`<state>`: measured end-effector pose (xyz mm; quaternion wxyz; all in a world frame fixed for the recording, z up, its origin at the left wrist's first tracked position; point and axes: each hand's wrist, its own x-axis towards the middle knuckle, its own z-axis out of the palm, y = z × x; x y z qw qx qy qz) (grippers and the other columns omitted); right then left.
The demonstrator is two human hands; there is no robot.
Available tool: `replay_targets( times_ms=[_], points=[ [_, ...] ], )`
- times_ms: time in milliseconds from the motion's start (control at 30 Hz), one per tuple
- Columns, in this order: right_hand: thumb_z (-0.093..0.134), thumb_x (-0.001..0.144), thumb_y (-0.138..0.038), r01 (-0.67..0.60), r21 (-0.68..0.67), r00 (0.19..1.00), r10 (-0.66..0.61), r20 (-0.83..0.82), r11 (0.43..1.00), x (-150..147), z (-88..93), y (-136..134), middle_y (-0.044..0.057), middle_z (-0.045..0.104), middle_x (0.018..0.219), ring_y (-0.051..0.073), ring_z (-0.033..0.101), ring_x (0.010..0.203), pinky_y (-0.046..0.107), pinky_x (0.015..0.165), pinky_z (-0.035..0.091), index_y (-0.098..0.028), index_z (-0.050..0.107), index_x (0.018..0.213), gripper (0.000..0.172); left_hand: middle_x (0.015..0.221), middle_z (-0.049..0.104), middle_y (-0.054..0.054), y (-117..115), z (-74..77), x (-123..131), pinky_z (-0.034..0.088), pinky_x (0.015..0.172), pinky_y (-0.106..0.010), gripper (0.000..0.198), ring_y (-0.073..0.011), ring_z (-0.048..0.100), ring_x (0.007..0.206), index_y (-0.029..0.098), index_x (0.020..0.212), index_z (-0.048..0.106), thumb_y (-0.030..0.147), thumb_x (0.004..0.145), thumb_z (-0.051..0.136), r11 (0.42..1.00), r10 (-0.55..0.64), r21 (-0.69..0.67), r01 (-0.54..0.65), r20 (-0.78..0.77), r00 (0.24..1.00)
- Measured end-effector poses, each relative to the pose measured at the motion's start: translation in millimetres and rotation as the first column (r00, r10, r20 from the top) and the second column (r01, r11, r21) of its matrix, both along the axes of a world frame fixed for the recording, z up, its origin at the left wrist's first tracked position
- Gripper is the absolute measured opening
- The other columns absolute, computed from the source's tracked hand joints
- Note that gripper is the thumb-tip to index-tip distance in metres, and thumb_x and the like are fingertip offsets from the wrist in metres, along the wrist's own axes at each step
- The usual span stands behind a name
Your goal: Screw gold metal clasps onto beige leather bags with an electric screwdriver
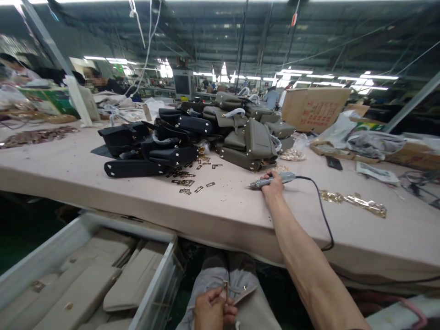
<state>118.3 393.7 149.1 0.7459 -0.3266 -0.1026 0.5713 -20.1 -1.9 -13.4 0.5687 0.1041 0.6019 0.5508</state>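
Observation:
My right hand (274, 183) is closed around a grey electric screwdriver (289, 176) that lies level on the table, its tip pointing left. A black cord runs from its back end. Low over my lap, my left hand (210, 310) pinches a small gold-coloured metal fitting (225, 291) between thumb and fingers. A beige bag part (256, 312) rests across my lap beside that hand, partly hidden by it. Left of the screwdriver, several small rectangular metal frames (185, 183) lie scattered on the table.
Black bags (137, 167) and olive-grey bags (259, 140) are heaped at the table's middle. Gold metal strips (364, 204) lie to the right, near a dark phone-like object (333, 163). A crate (168, 261) of beige bag parts stands at lower left. A cardboard box (314, 109) stands behind.

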Motion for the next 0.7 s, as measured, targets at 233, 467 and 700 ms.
replay_targets(
  times_ms=[233, 467, 700],
  points=[
    [0.062, 0.095, -0.015, 0.022, 0.001, 0.999, -0.022, 0.024, 1.0, -1.5, -4.3, 4.8, -0.007, 0.054, 0.065, 0.007, 0.048, 0.046, 0.019, 0.042, 0.047, -0.021, 0.047, 0.082, 0.021, 0.066, 0.072, -0.013, 2.6, -5.2, 2.1, 0.053, 0.044, -0.028, 0.047, -0.0238, 0.07, 0.051, 0.01, 0.077, 0.074, 0.053, 0.063, 0.087, 1.0, 0.007, -0.008, -0.007, 0.003, 1.0],
    [0.064, 0.094, -0.014, 0.016, 0.012, 0.999, -0.017, 0.043, 1.0, -4.0, -4.3, 1.8, -0.007, 0.054, 0.065, 0.007, 0.047, 0.045, 0.019, 0.043, 0.047, -0.021, 0.047, 0.083, 0.021, 0.069, 0.074, -0.011, -0.3, -9.0, -1.2, 0.055, 0.046, -0.027, 0.043, -0.0223, 0.071, 0.053, 0.011, 0.08, 0.076, 0.049, 0.066, 0.087, 1.0, -0.01, 0.003, 0.01, -0.003, 1.0],
    [0.067, 0.094, -0.017, 0.005, 0.026, 0.998, -0.006, 0.057, 1.0, -4.2, -4.6, -0.7, -0.008, 0.054, 0.066, 0.006, 0.047, 0.046, 0.018, 0.044, 0.048, -0.021, 0.047, 0.085, 0.022, 0.07, 0.074, -0.013, -2.1, -6.8, -1.0, 0.055, 0.047, -0.027, 0.04, -0.0219, 0.071, 0.054, 0.01, 0.081, 0.075, 0.046, 0.07, 0.087, 1.0, -0.011, 0.011, 0.011, -0.007, 1.0]
  ],
)
